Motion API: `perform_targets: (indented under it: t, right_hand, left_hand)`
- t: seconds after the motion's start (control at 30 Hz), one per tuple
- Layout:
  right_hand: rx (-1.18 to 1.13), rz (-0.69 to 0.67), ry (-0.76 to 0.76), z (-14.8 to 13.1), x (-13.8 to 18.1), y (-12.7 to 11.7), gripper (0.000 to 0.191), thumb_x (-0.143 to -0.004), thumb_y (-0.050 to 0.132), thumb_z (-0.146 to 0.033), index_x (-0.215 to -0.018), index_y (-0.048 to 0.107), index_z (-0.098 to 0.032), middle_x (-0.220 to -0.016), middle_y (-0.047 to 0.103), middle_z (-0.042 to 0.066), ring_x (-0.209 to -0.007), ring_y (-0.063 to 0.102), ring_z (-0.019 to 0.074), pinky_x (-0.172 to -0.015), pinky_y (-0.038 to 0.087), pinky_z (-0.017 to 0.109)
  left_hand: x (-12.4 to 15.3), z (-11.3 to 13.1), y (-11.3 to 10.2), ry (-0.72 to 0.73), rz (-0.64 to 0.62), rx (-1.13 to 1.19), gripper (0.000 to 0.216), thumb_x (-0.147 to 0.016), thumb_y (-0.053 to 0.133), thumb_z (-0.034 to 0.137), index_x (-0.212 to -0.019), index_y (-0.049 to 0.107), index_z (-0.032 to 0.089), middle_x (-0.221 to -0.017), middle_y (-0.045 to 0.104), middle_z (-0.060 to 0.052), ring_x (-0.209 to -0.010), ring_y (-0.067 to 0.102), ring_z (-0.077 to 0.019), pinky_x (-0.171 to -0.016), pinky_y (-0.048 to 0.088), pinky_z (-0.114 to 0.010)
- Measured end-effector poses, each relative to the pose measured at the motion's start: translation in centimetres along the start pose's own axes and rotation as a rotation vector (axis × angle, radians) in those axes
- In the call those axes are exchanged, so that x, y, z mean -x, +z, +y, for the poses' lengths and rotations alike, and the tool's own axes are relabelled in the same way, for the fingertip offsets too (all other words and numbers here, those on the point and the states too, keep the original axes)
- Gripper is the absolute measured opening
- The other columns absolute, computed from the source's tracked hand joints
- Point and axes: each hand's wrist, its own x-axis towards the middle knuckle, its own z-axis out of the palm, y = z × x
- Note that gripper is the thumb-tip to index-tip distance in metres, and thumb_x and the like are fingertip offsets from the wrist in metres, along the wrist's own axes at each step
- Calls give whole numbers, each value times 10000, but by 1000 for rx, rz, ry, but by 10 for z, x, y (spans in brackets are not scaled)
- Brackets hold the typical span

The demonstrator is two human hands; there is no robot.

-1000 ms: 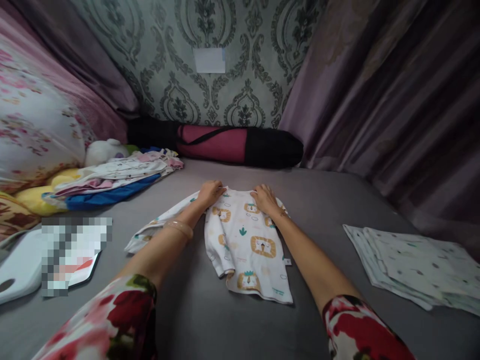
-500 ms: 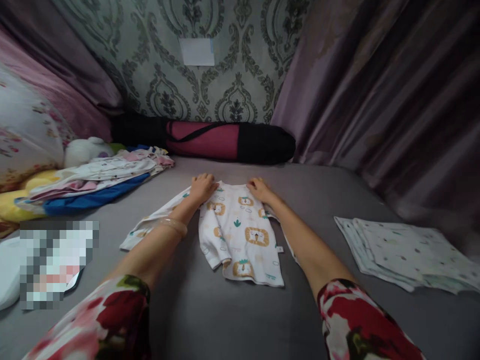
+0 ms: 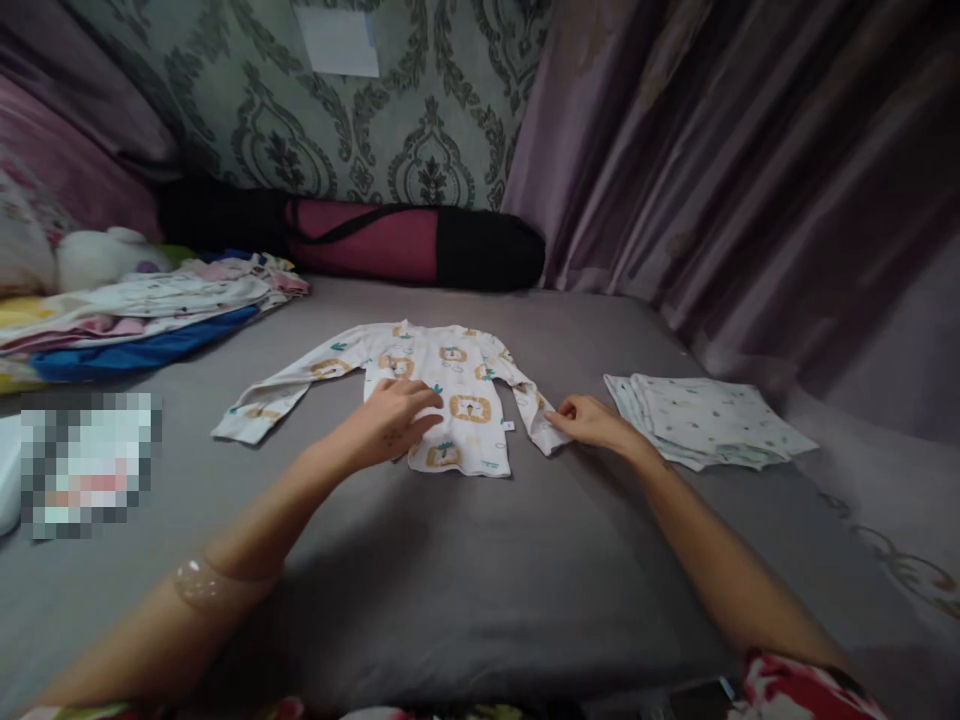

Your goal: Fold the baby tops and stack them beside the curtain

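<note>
A small white baby top (image 3: 450, 375) printed with lions lies flat on the grey bed sheet (image 3: 465, 560), its left sleeve stretched out to the left. My left hand (image 3: 394, 420) rests flat on the lower left of the top, fingers spread. My right hand (image 3: 585, 420) pinches the end of the top's right sleeve, which is folded down beside the body.
A stack of folded white cloths (image 3: 697, 420) lies to the right. A pile of clothes (image 3: 142, 315) and a white soft toy (image 3: 97, 255) sit at the left. A pink and black roll bag (image 3: 375, 240) lies along the patterned wall. Purple curtains hang at the right.
Both hands have drawn back from the top's shoulders toward me. The left now lies on the lower body and the right holds the right sleeve end. The camera pulled back and turned right.
</note>
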Motion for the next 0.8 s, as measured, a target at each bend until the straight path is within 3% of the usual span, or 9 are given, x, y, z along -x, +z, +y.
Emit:
perform_targets:
  t: [0.13,0.2,0.3,0.57,0.7,0.8]
  right_hand:
    - [31,-10,33,-5,2,6,258,-786,640,-407,-830,661,-154,-704,652,25,-610,559,132,-514,327,222]
    - [-40,-83,54,-6,-4,4,204,-764,656,-357,-761,652,-154,-638,615,-1,-567,528,115,-491,312,211]
    - [-202,-111,72,-2,-15,-6,129,-716,666,-280,-715,630,-156,-582,571,-33,-522,483,95,-477,311,199]
    - [-494,276,29,25,-51,-43,161,-661,609,-268,-789,610,-170,-671,591,-21,-596,516,118,-541,387,204]
    - [-522,478,-36,44,-73,-50,251,-714,564,-301,-902,634,-152,-822,656,27,-722,576,156,-646,442,237]
    - [-382,612,-54,55,-81,-47,293,-814,479,-285,-1020,630,-141,-979,677,76,-883,602,193,-781,458,277]
  left_hand:
    - [-19,39,17,100,-90,41,282,-939,402,358,-1069,627,249,-1103,655,-81,-1042,594,-234,-923,405,-367]
    - [-35,43,28,116,-87,56,279,-934,399,310,-1063,629,219,-1086,658,-93,-1019,603,-231,-898,436,-352]
    - [-67,30,42,76,-22,72,281,-915,396,239,-1063,627,177,-1084,661,-109,-1022,609,-224,-901,464,-339]
    - [-155,-25,61,-105,48,31,387,-835,410,111,-1168,602,152,-1209,631,-121,-1141,578,-229,-998,451,-375]
    - [-177,-31,72,-80,25,14,412,-803,430,66,-1172,599,135,-1237,615,-132,-1175,559,-225,-1030,426,-343]
    - [-183,-29,83,-60,23,-3,387,-844,445,117,-1213,559,131,-1297,571,-151,-1226,516,-230,-1058,391,-342]
